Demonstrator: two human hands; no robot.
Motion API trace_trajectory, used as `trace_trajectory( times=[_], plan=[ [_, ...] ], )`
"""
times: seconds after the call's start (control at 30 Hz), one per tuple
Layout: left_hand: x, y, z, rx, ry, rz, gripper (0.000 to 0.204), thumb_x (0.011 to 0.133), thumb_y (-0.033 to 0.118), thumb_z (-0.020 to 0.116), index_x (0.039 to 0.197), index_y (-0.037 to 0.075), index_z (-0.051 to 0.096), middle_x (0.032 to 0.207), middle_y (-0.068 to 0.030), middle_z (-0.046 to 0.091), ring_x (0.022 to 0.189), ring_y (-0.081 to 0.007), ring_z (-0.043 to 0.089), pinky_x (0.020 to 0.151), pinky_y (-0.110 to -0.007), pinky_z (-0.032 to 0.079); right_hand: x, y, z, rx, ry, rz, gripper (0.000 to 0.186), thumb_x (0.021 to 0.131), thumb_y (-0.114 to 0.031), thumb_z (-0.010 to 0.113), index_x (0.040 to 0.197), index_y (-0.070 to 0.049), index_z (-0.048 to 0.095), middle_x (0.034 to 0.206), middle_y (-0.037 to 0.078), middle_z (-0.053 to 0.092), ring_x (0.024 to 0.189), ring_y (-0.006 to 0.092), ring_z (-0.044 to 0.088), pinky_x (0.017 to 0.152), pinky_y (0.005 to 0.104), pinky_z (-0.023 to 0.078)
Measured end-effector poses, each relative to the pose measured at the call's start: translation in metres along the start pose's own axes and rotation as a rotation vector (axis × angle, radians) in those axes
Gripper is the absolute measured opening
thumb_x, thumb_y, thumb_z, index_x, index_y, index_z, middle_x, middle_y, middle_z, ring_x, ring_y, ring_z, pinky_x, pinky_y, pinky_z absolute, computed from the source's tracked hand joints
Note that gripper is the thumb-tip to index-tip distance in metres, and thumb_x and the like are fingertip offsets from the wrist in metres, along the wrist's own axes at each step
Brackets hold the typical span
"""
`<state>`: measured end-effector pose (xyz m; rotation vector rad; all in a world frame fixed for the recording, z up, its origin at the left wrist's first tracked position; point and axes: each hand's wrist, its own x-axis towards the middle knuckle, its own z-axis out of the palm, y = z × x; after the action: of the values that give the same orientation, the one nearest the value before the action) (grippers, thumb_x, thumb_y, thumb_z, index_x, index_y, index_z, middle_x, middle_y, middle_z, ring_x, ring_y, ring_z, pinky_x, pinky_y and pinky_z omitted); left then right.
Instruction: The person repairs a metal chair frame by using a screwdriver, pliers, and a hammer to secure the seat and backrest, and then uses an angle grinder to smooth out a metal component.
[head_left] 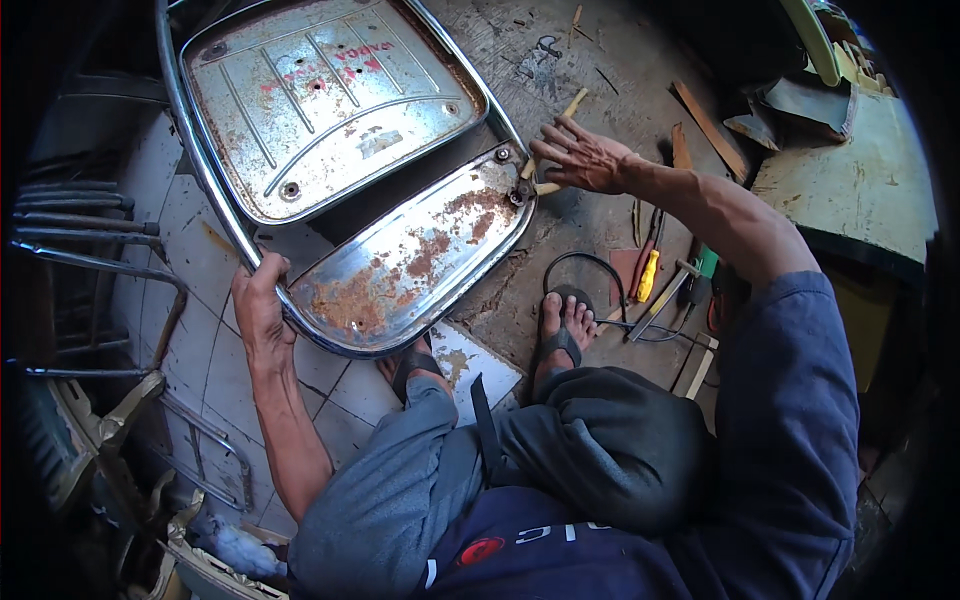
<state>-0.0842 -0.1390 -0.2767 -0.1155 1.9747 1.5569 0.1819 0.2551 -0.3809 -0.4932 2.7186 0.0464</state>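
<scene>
A metal chair frame holds two rusty steel panels, a larger ribbed one with faded red markings and a narrower plain one. My left hand grips the chrome tube at the frame's lower left, thumb over the top. At the frame's right side, my right hand has bent fingers on the tan handles of a pliers-like tool. Its jaws sit at a bolt joint beside the narrow panel; the handles are spread apart and partly hidden by my fingers.
Tools, including a yellow-handled screwdriver, and a black cable lie beside my sandaled right foot. Bent tubular frames stand at the left. Wood strips and a pale worn board are at the upper right.
</scene>
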Motion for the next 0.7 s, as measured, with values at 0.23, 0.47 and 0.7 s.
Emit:
trace_trajectory(
  times=[0.23, 0.47, 0.7],
  plan=[
    [-0.003, -0.003, 0.002, -0.089, 0.044, -0.022, 0.007, 0.083, 0.002, 0.055, 0.080, 0.008, 0.055, 0.072, 0.0032, 0.048, 0.055, -0.0064, 0.046, 0.051, -0.024, 0.049, 0.018, -0.180, -0.007, 0.436, -0.162, 0.974, 0.032, 0.089, -0.021, 0.060, 0.118, -0.006, 0.058, 0.120, 0.024, 0.046, 0.115, 0.0410, 0.050, 0.095, 0.0641, 0.037],
    [0.015, -0.026, -0.013, -0.015, 0.062, -0.035, 0.008, 0.083, 0.006, 0.058, 0.075, 0.007, 0.055, 0.070, 0.0016, 0.051, 0.053, -0.0062, 0.045, 0.049, -0.024, 0.039, -0.002, -0.106, -0.048, 0.433, -0.166, 0.463, 0.027, 0.095, -0.016, 0.054, 0.121, -0.013, 0.056, 0.119, 0.014, 0.050, 0.112, 0.0316, 0.051, 0.086, 0.0485, 0.041],
    [0.014, -0.049, -0.026, -0.031, 0.011, -0.093, 0.005, 0.083, 0.006, 0.054, 0.081, 0.002, 0.057, 0.075, -0.0054, 0.059, 0.062, -0.0145, 0.063, 0.061, -0.030, 0.059, -0.012, -0.138, -0.047, 0.921, 0.837, 0.937, 0.033, 0.080, 0.001, 0.056, 0.112, -0.002, 0.051, 0.091, 0.020, 0.053, 0.084, 0.0411, 0.059, 0.078, 0.0478, 0.049]
  ],
)
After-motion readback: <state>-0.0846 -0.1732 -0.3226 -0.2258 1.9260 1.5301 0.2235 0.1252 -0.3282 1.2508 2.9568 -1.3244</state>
